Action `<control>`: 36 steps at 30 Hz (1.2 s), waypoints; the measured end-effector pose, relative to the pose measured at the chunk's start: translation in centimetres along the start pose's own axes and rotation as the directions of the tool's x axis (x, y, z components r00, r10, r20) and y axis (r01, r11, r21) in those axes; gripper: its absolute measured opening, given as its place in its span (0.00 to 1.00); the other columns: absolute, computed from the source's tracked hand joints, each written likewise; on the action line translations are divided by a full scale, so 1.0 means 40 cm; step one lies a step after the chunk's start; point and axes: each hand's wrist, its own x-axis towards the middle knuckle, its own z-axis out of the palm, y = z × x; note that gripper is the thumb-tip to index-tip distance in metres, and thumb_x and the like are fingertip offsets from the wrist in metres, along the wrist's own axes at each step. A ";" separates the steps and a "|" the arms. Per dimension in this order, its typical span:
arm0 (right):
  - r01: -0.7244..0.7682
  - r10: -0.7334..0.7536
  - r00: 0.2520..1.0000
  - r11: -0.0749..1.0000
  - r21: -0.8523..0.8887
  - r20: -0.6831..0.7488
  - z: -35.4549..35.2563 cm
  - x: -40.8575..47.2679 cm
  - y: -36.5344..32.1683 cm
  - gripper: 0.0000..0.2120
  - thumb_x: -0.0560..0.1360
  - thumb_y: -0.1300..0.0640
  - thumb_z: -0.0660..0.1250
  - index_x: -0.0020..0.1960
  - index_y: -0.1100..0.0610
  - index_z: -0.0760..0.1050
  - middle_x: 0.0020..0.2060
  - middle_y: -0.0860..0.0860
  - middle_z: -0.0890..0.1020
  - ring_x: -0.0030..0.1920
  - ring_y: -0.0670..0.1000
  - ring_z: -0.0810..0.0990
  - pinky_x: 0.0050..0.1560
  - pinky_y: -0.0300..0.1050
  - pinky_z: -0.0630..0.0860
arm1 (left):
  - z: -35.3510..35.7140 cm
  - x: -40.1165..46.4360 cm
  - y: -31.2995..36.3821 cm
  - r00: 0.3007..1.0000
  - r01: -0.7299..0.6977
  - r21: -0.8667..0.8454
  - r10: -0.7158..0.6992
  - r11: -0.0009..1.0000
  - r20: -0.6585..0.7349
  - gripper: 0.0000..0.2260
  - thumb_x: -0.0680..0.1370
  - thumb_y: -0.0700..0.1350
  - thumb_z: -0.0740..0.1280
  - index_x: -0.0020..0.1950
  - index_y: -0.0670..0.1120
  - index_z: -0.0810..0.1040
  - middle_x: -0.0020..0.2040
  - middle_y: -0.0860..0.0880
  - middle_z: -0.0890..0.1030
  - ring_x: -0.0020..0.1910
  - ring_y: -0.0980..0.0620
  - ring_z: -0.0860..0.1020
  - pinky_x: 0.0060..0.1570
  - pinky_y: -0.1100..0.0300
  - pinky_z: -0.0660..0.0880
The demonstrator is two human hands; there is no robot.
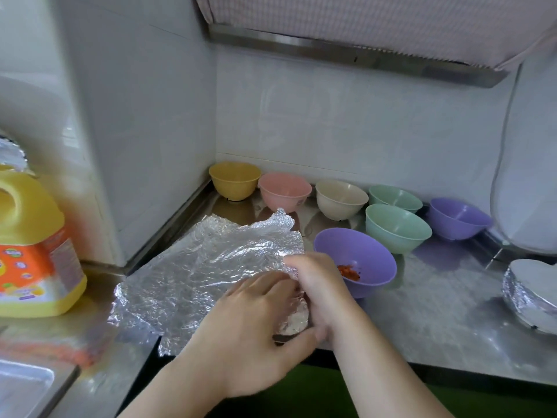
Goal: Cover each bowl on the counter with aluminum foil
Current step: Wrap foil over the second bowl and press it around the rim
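On the counter (452,312): foil (196,267), pinched at its near edge by your left hand (256,324) and right hand (319,285); purple bowl (364,267) just beside, uncovered.

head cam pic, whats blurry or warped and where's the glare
Head view: wide-angle bend curves the hood edge and wall lines; the yellow jug and orange patch at lower left are soft with blur; glare sits on the crinkled foil and steel counter; bowls cast soft shadows, clearest beside the far purple bowl; the hands are fairly sharp.
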 end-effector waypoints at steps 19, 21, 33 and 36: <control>0.266 -0.288 0.923 0.957 -0.116 -0.256 -0.355 0.016 -0.054 0.08 0.82 0.57 0.70 0.48 0.58 0.85 0.45 0.59 0.88 0.41 0.54 0.82 0.42 0.47 0.74 | 0.010 0.281 0.002 0.723 0.579 -0.643 -0.681 0.501 0.121 0.14 0.81 0.47 0.69 0.47 0.36 0.82 0.29 0.48 0.72 0.27 0.53 0.70 0.33 0.60 0.64; 0.275 -0.301 0.920 0.952 -0.132 -0.252 -0.368 0.026 -0.045 0.11 0.80 0.57 0.71 0.45 0.65 0.81 0.37 0.58 0.84 0.37 0.53 0.77 0.39 0.47 0.70 | 0.020 0.286 0.000 0.712 0.586 -0.634 -0.695 0.505 0.105 0.11 0.82 0.48 0.68 0.44 0.42 0.80 0.32 0.47 0.71 0.27 0.52 0.67 0.30 0.59 0.60; 0.211 -0.210 0.977 0.977 0.035 -0.037 -0.323 0.055 -0.068 0.09 0.80 0.56 0.72 0.44 0.57 0.87 0.44 0.60 0.88 0.43 0.59 0.86 0.47 0.53 0.79 | -0.060 0.267 -0.058 0.603 0.484 -0.856 -0.778 0.183 0.175 0.29 0.61 0.62 0.78 0.57 0.50 0.85 0.54 0.42 0.87 0.54 0.34 0.84 0.62 0.33 0.77; 0.094 -0.108 0.992 0.977 0.190 0.065 -0.309 0.059 -0.068 0.10 0.81 0.56 0.70 0.59 0.58 0.85 0.55 0.60 0.88 0.57 0.64 0.86 0.59 0.60 0.80 | -0.055 0.268 -0.050 0.640 0.468 -0.870 -0.739 0.156 0.212 0.25 0.65 0.58 0.77 0.56 0.46 0.86 0.52 0.41 0.88 0.54 0.34 0.85 0.64 0.32 0.76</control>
